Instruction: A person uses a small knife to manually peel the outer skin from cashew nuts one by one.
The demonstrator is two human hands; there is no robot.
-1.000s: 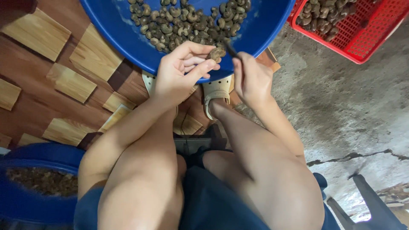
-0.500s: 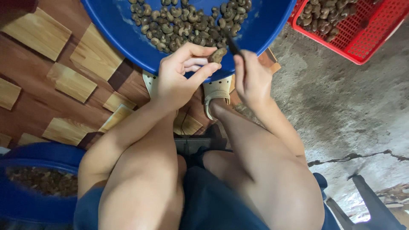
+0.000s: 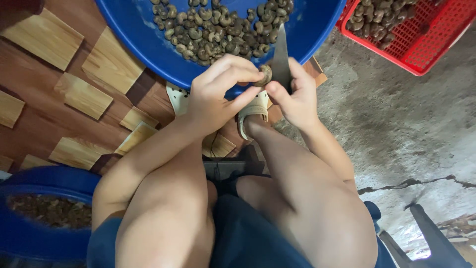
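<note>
My left hand (image 3: 218, 92) pinches a brown cashew nut (image 3: 264, 74) between thumb and fingers, just over the near rim of a large blue basin (image 3: 144, 42). My right hand (image 3: 297, 97) grips a small knife (image 3: 281, 57) with its grey blade pointing up and away, the blade's base pressed against the nut. Both hands meet above my sandalled foot (image 3: 250, 111). A heap of raw cashew nuts (image 3: 220, 30) lies in the basin.
A red plastic basket (image 3: 421, 34) with more nuts stands at the top right on rough concrete. A blue tub (image 3: 44, 213) with brown shell scraps sits at the lower left by my knee. Wood-patterned flooring covers the left. A dark stool leg shows at bottom right.
My right hand has turned the knife so the blade shows flat and moved in against the nut. My left hand has shifted slightly right and closed more tightly on the nut.
</note>
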